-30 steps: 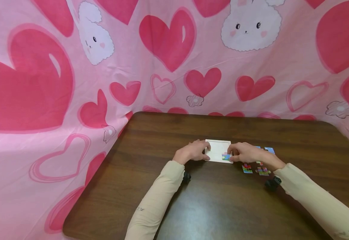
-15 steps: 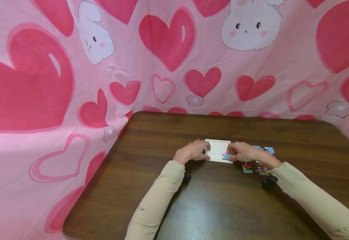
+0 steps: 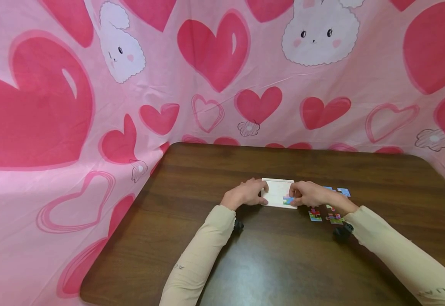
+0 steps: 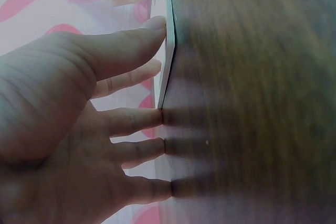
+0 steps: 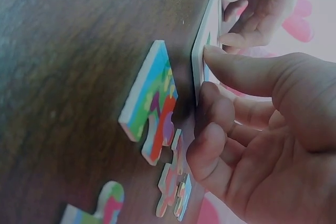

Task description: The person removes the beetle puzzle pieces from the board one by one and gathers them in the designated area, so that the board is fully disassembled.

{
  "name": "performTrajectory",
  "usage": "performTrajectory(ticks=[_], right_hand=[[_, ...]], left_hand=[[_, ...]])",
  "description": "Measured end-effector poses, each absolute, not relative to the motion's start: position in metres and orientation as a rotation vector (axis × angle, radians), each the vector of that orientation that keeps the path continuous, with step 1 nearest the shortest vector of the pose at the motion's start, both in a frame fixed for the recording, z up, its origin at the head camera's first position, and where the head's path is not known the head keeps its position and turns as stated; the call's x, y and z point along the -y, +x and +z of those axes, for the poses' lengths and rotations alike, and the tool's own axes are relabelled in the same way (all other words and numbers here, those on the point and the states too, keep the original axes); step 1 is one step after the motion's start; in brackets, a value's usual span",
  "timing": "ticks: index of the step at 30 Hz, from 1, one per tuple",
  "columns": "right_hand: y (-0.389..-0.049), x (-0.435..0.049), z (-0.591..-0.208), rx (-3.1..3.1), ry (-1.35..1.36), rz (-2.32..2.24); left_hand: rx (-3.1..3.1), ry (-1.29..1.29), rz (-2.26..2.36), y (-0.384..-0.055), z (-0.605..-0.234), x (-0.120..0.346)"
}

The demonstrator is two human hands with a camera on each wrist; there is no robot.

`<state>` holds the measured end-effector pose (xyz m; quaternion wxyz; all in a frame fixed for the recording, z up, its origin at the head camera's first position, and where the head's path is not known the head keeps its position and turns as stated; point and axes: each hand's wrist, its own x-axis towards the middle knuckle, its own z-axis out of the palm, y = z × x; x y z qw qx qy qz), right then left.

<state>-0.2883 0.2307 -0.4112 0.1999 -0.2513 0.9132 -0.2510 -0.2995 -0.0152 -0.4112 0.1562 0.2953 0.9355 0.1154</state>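
A white puzzle tray [image 3: 278, 188] lies flat on the brown table. In its near right corner sits a blue and green puzzle piece [image 3: 286, 200]. My right hand [image 3: 309, 194] reaches in from the right, its fingers bent, with thumb and index fingertips at this piece beside the tray's edge. On the left side, my left hand [image 3: 247, 192] steadies the tray. Its thumb [image 4: 131, 45] presses on the rim, and several nearly straight fingers touch down at the tray's edge and the table. The right hand hides part of the piece.
Several loose puzzle pieces lie right of the tray: a red and green piece [image 3: 315, 214], a green and purple piece [image 3: 335, 218] and a blue piece [image 3: 343, 191]. The right forearm passes over others. A pink heart-print cloth [image 3: 215, 114] hangs behind the table [image 3: 207, 165].
My right hand has shifted slightly left over the tray's corner, and its fingers are bent more. The left hand and tray have stayed in place.
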Motion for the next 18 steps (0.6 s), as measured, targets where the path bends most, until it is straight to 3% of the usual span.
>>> performTrajectory(ticks=[18], right_hand=[[-0.2868,-0.2281,-0.4070,-2.644,-0.761,-0.676]], left_hand=[[-2.674,0.832,0.345,-0.2985,-0.4099,0.0159]])
